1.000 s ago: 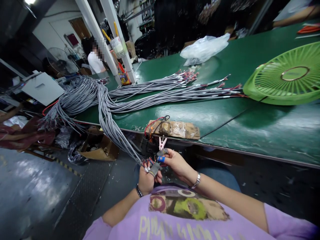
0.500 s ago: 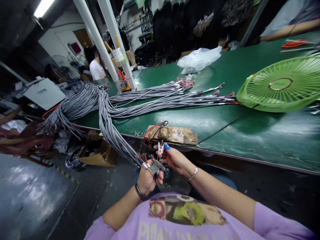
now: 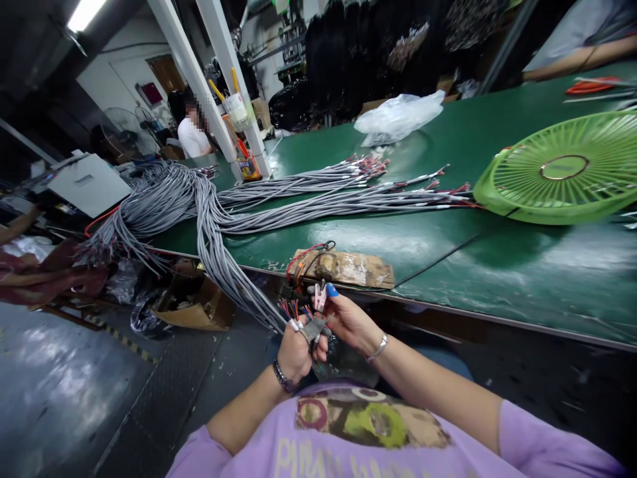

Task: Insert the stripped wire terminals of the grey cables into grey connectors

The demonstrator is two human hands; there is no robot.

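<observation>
My left hand [image 3: 294, 355] is closed round the ends of a bunch of grey cables [image 3: 233, 279], whose red and blue wire tips [image 3: 293, 309] fan out above my fingers. Grey tape wraps one fingertip. My right hand [image 3: 348, 320] is closed too, pinching a small pink clip [image 3: 320, 296] right beside those wire tips; its thumbnail is blue. Both hands sit just below the front edge of the green table [image 3: 448, 252]. The cable bunch runs up from my left hand and over the table edge.
More grey cables [image 3: 348, 192] lie across the table. A worn wooden block [image 3: 343, 267] with red and black wires sits at the edge. A green fan grille [image 3: 562, 169] lies at the right, a plastic bag [image 3: 398, 116] behind. A cardboard box [image 3: 194, 302] stands on the floor. Another person [image 3: 192, 129] sits far left.
My hands have risen slightly and drawn closer together; the pink clip now sits right against the wire tips. The view has tilted a little.
</observation>
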